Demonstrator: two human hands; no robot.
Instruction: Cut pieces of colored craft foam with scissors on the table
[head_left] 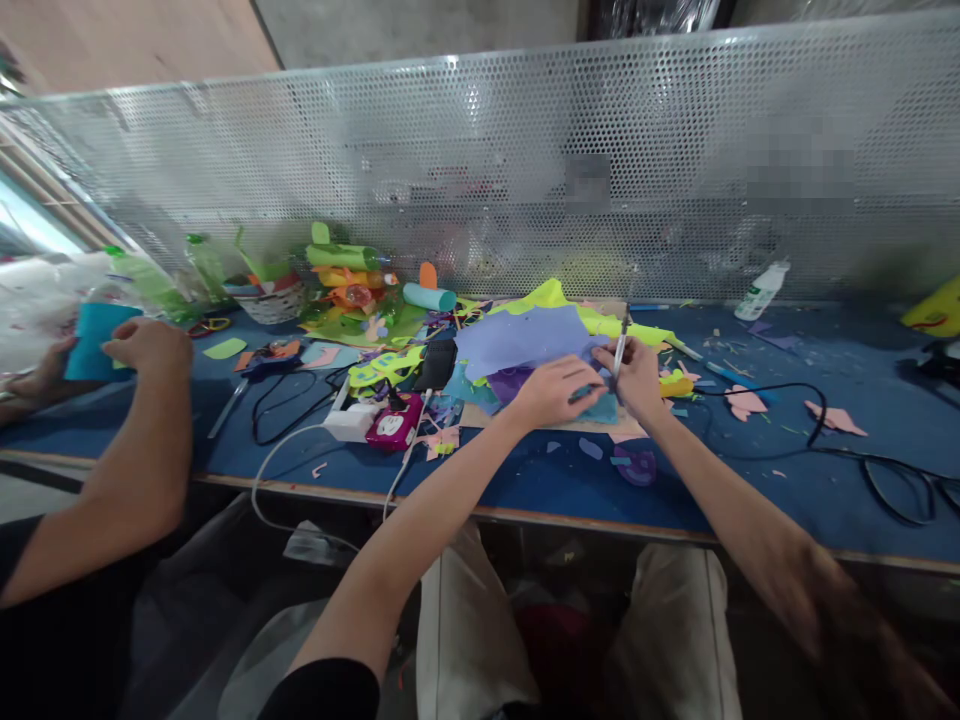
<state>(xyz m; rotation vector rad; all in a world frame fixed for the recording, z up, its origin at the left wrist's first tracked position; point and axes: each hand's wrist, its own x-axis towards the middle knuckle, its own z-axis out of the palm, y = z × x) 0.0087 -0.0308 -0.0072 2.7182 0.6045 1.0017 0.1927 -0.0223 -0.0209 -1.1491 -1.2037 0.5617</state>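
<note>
My right hand (pixel 636 375) grips a slim, pale pen-like tool (pixel 621 345) that stands almost upright between its fingers; I cannot make out its exact kind. Just to the left, my left hand (pixel 556 392) has its fingers bent towards the right hand, and whatever they pinch is too small to name. Both hands are over a pile of coloured craft sheets, with a lavender sheet (pixel 517 340) on top and a yellow-green sheet (pixel 553 293) behind it. A darker purple piece (pixel 510 383) shows partly beneath. Small purple scraps (pixel 590 449) lie on the blue table below my hands.
At left, a co-worker's hands (pixel 154 350) hold a blue sheet (pixel 101 335). A magenta box (pixel 395 425) with a plug, cables (pixel 817 400) and loose scraps crowd the table (pixel 525 490). A white bottle (pixel 763 292) stands tilted before the perforated metal screen (pixel 510 130).
</note>
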